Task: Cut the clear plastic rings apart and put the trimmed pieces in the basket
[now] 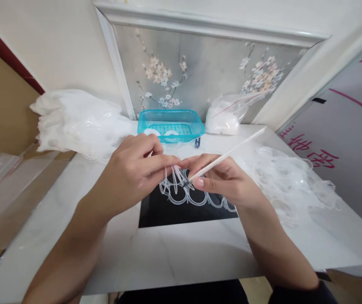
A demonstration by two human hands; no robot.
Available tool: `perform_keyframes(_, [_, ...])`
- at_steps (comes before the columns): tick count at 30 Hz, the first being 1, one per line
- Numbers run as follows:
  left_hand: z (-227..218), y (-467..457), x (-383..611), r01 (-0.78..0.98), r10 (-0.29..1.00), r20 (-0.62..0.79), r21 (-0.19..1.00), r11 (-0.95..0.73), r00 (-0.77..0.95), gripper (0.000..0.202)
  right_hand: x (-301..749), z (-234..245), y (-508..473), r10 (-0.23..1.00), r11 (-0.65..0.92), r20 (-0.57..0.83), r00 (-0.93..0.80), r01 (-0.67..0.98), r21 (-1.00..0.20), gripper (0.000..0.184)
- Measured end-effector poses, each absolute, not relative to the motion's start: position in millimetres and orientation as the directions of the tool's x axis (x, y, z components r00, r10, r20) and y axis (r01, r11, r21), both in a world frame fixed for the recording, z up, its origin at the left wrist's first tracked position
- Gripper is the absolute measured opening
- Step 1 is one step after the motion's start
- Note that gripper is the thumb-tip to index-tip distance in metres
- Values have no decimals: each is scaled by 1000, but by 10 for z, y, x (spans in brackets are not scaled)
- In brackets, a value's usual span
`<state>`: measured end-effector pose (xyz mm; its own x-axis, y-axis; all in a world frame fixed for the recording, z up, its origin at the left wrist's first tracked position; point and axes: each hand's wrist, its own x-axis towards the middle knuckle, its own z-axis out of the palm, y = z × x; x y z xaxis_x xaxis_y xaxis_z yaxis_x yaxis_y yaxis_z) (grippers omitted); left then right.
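My left hand (136, 169) is closed in a pinch, with thin white plastic rings (175, 179) hanging below its fingertips. Held between the thumb and fingers of my right hand (221, 177) is a slim white-handled tool (228, 152). Its dark tip points down to the left, close to those rings; whether it touches them I cannot tell. Both hands meet at the fingertips above a black mat (161, 215). On the mat lies a joined sheet of clear plastic rings (197, 197), partly hidden by my hands.
Behind my hands stands a blue basket (196, 134) holding a few white pieces. Bagged white material (76, 122) is piled at the left. A clear zip bag (228, 114) sits at the back right. Many translucent ring sheets (295, 181) are heaped on the right of the table (174, 257).
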<state>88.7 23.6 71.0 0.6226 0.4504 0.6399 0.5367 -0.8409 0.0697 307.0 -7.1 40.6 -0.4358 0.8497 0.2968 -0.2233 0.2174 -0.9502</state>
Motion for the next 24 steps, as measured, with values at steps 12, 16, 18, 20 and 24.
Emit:
perform_keyframes(12, [723,183,929,591,485,693,106,-800,533,16,2897,395,-179,741,88,302,-600,-359,-929,9])
perform_keyframes(16, [739,212,879,687,625,625,187,-702,468,15,2959,398,-192,722,71,348,-598,-436,-897,8])
perform_keyframes(18, [774,216,836,707,691,566,246,-663,451,14,3006,408,-184,731,129,380,-567,-432,-893,8])
perform_keyframes(20, [823,203,787,704,730,526,305,-641,437,12,3044,425,-182,750,195,402,-526,-404,-893,8])
perform_keyframes(24, [912,128,708,674,717,551,335,-659,427,13,3073,471,-232,770,236,412,-488,-382,-894,8])
